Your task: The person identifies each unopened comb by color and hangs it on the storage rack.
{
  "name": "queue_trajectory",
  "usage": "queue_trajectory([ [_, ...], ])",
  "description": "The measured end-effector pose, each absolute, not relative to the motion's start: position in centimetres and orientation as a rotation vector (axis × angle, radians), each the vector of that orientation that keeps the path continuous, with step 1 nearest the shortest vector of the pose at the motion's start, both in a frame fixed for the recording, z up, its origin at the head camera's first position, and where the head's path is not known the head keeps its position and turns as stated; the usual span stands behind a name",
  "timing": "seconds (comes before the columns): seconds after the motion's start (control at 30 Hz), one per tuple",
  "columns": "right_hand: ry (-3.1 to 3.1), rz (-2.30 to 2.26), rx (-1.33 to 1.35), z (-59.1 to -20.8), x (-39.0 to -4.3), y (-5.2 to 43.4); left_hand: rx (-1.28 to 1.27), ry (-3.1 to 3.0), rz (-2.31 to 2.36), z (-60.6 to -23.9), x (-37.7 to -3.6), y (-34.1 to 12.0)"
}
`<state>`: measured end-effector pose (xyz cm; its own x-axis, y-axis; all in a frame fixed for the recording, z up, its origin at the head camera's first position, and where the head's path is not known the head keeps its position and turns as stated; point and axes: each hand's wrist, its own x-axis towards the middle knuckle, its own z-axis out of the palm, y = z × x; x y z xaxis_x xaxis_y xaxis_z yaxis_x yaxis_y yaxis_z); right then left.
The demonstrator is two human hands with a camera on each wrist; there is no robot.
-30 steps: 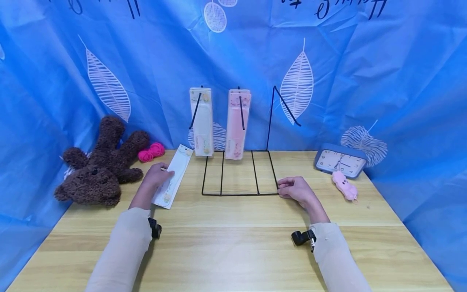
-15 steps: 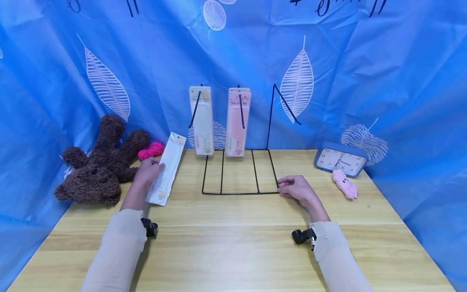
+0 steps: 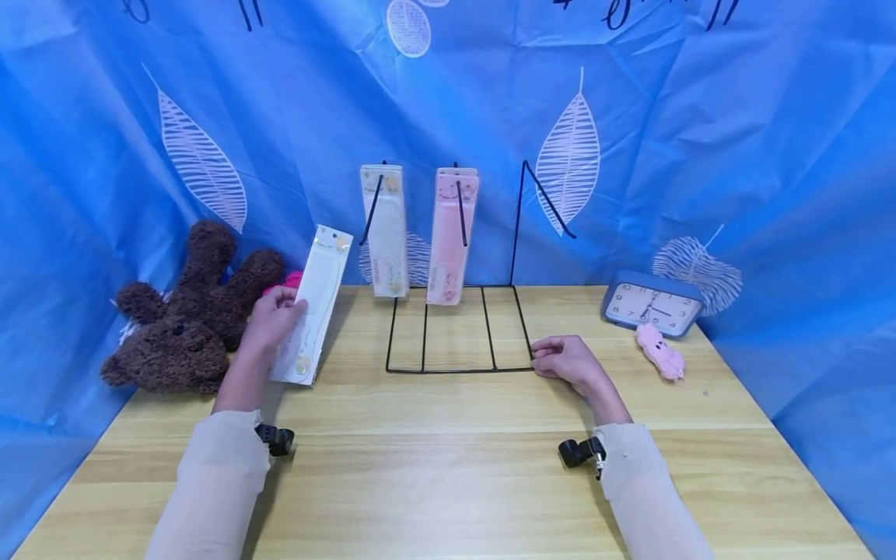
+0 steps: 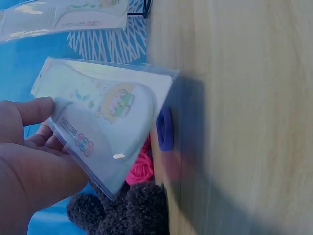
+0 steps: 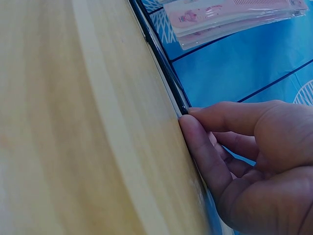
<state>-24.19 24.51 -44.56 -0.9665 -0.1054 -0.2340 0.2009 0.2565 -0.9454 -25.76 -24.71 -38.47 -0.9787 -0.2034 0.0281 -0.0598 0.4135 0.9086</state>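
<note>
Slippery comb packet lifted beside a light wire rack

The left hand [image 3: 269,319] pinches the white comb packet [image 3: 313,303] above the table [image 3: 448,467], left of the rack [image 3: 458,327]; thin film could slip. The right hand [image 3: 568,364], fingers curled, presses the rack's base corner; letting go might tip it. Two hung packets [image 3: 420,232], teddy bear [image 3: 182,319] and clock [image 3: 652,308] crowd nearby.

blue leaf-print backdrop [image 3: 630,155], brown plush bear [image 3: 185,319], pink comb pack [image 3: 451,237].

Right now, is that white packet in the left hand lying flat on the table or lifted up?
Lifted and tilted. The left hand holds the white packet in its grip, top end raised against the blue backdrop.
</note>
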Motion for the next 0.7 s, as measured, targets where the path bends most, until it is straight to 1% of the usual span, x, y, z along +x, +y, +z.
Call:
queue_trajectory([
  [0.27, 2.276, -1.782, 0.083, -44.7, -24.1, 24.6, 0.028, -2.406, -1.682, -37.8, -25.3, -24.8],
  [0.5, 2.274, -1.777, 0.083, -44.8, -24.2, 24.6, -0.161, -2.179, -1.796, -37.4, -24.8, -24.7],
  [0.7, 2.273, -1.777, 0.085, -44.6, -24.3, 24.6, -0.369, -2.105, -1.759, -37.2, -24.2, -25.0],
])
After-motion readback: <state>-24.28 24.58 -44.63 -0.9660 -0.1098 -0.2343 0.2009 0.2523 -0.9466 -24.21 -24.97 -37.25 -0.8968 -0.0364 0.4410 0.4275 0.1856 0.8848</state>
